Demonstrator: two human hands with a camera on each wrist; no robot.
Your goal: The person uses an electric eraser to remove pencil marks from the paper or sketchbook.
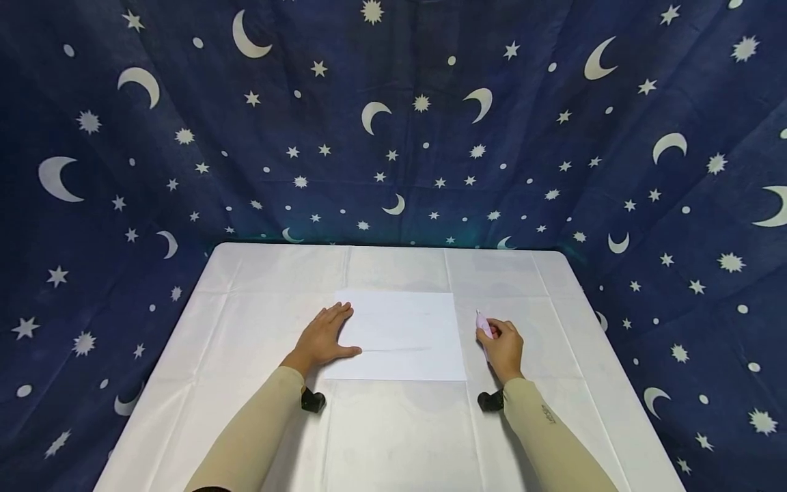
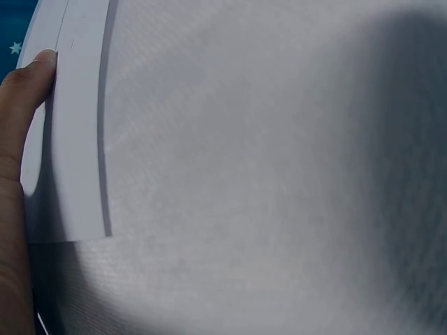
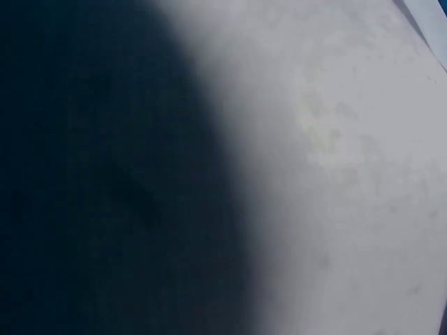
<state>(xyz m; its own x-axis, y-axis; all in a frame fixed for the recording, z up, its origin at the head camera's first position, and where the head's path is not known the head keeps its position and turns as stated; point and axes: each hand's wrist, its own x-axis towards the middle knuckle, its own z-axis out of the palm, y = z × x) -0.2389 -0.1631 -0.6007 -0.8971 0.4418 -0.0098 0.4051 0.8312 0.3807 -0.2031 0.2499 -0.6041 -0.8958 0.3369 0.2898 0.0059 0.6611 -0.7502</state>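
Observation:
A white sheet of paper (image 1: 406, 328) lies flat on the table, with faint lines running across it. My left hand (image 1: 322, 338) rests at its left edge, fingers straight and thumb spread onto the sheet. In the left wrist view the thumb (image 2: 15, 132) touches the paper (image 2: 78, 153) beside a thin line. To the right of the sheet, my right hand (image 1: 507, 348) pinches a slim pale pink pen-shaped tool (image 1: 484, 322), its narrow tip pointing away from me. What kind of tool it is cannot be told. The right wrist view shows only a paper corner (image 3: 431, 28), not the hand.
A white cloth with fold creases covers the table (image 1: 393, 437). Behind and at both sides hangs a dark blue curtain (image 1: 424, 75) with moons and stars. Small black wrist cameras sit under both sleeves. Dark shadow fills much of the right wrist view.

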